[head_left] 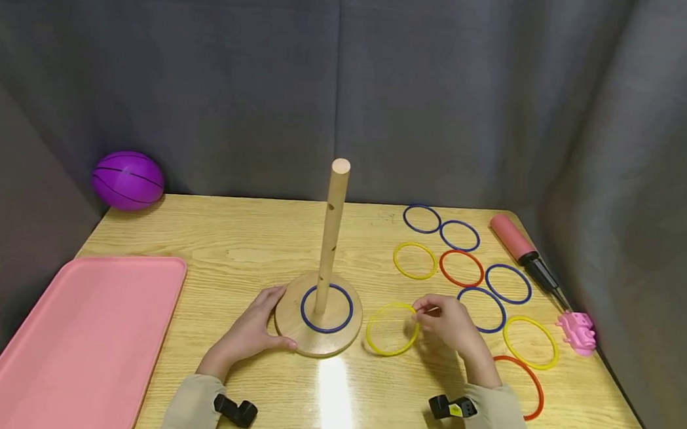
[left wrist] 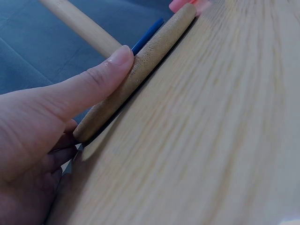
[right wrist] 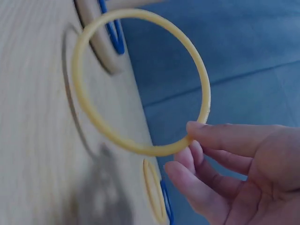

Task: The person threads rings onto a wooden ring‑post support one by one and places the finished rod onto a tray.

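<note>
A ring-toss stand has an upright wooden post on a round wooden base. A blue ring lies on the base around the post. My left hand holds the base at its left side; in the left wrist view the thumb presses the rim and the other fingers reach round behind it. Right of the base, my right hand pinches a yellow ring by its edge, between thumb and fingertips. That ring is tilted up off the table, and its shadow falls below it.
Several blue, yellow and red rings lie on the table at the right, a red ring among them. Beyond them are a pink-and-black pump and a small pink toy. A pink tray and purple ball are at left.
</note>
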A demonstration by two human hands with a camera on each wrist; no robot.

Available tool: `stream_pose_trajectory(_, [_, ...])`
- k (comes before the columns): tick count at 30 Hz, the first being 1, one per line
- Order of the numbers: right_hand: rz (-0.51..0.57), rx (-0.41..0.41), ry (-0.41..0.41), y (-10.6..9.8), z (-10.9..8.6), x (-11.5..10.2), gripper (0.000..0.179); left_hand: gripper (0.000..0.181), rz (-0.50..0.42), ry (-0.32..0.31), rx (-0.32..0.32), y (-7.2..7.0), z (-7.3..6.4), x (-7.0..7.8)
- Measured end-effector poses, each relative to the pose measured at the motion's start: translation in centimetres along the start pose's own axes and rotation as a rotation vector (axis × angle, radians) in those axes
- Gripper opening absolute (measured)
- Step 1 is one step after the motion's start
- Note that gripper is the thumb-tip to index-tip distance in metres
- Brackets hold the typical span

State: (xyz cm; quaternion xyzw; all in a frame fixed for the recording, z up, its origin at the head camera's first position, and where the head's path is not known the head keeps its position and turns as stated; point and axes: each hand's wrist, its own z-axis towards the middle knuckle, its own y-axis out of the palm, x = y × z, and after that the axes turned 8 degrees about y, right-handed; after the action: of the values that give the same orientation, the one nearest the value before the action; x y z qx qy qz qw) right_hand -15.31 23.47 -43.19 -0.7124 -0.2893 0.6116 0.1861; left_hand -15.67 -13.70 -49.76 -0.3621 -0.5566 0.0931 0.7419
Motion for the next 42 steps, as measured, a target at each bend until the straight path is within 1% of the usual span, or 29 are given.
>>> stream_pose_trajectory(4, [0.034,-0.007,-0.039,0.1,0.3,-1.2,0.013,0.115,0.001,0.001,-0.004,0.1,0.0,0.1])
stream_pose_trajectory(6, [0.079,-0.022,-0.048,0.0,0.4,-1.8,0.015,0.115,0.002,0.002,-0.003,0.1,0.0,0.1])
stream_pose_trajectory(8, [0.167,-0.056,-0.058,-0.1,0.4,-2.5,0.019,0.115,0.003,0.004,-0.003,0.1,0.0,0.1])
stream_pose_trajectory(12, [0.387,-0.125,-0.09,-0.4,0.4,-4.3,0.024,0.115,0.009,0.004,-0.004,0.1,0.0,0.0])
stream_pose_trajectory(17, [0.531,-0.139,-0.174,-0.9,0.2,-7.3,0.006,0.115,0.002,-0.002,-0.004,0.1,-0.1,-0.1])
stream_pose_trajectory(19, [0.578,-0.144,-0.205,-1.1,0.1,-8.6,0.012,0.115,0.003,-0.002,-0.005,0.1,-0.1,0.0])
stream_pose_trajectory(21, [0.645,-0.157,-0.226,-1.4,0.1,-9.9,0.02,0.114,0.003,-0.002,-0.005,0.0,-0.1,0.0])
stream_pose_trajectory(24, [0.752,-0.175,-0.28,-1.8,0.2,-11.9,0.029,0.114,0.009,-0.001,-0.004,-0.1,-0.1,0.0])
stream_pose_trajectory(28, [0.873,-0.186,-0.345,-2.4,0.5,-14.4,0.032,0.114,0.017,0.005,0.0,0.0,-0.1,-0.1])
stream_pose_trajectory(31, [0.932,-0.18,-0.351,-2.6,0.8,-16.1,0.033,0.115,0.021,0.005,-0.002,0.0,-0.1,-0.1])
stream_pose_trajectory(33, [0.966,-0.166,-0.336,-2.7,0.9,-17.0,0.032,0.115,0.02,0.003,-0.001,0.0,0.0,-0.1])
stream_pose_trajectory(36, [1.021,-0.128,-0.303,-2.6,1.2,-18.0,0.022,0.115,0.026,0.004,0.0,0.0,0.0,-0.2])
stream_pose_trajectory(38, [1.055,-0.11,-0.279,-2.5,1.4,-18.3,0.015,0.115,0.027,0.006,0.0,0.0,0.0,-0.2])
stream_pose_trajectory(40, [1.074,-0.101,-0.251,-2.3,1.5,-18.3,0.013,0.115,0.032,0.008,-0.004,0.0,0.0,-0.2])
stream_pose_trajectory(42, [1.084,-0.105,-0.218,-1.9,1.7,-18.1,0.017,0.115,0.035,0.005,-0.006,0.0,0.0,-0.2])
